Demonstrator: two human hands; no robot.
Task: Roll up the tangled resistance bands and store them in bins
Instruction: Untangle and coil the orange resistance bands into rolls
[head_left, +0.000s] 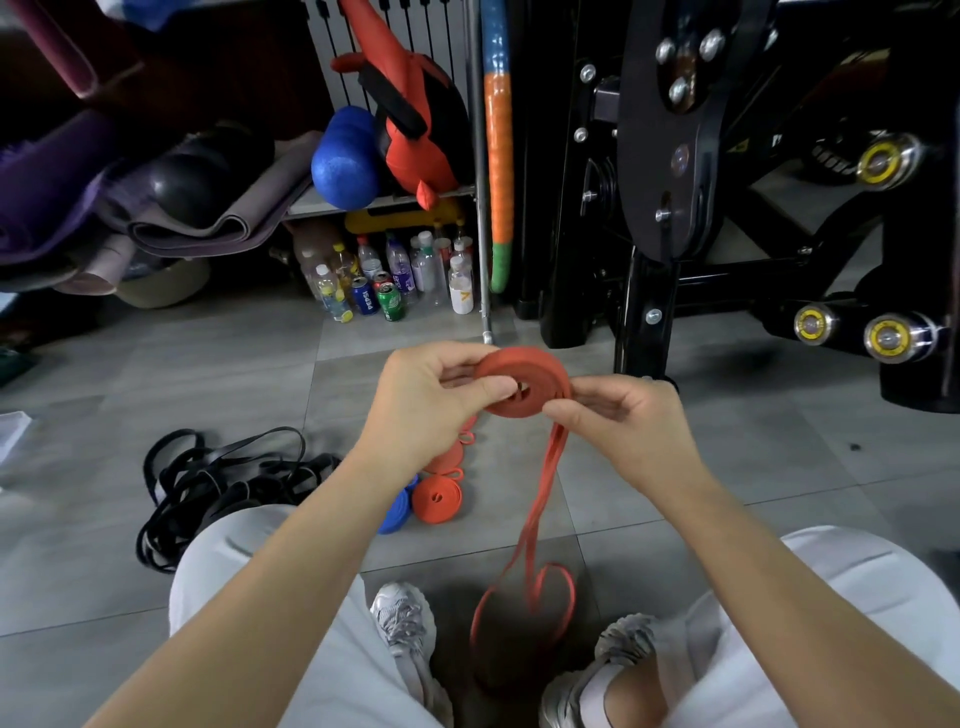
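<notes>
Head view: left hand (421, 410) & right hand (631, 423) both pinch red band coil (522, 382); loose tail hangs to floor (727, 467).

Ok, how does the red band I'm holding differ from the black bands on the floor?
The red band is mostly wound into a tight coil, pinched between the left hand and right hand, its tail hanging; the black bands lie loose and tangled on the floor, untouched. Both are flat bands.
</notes>
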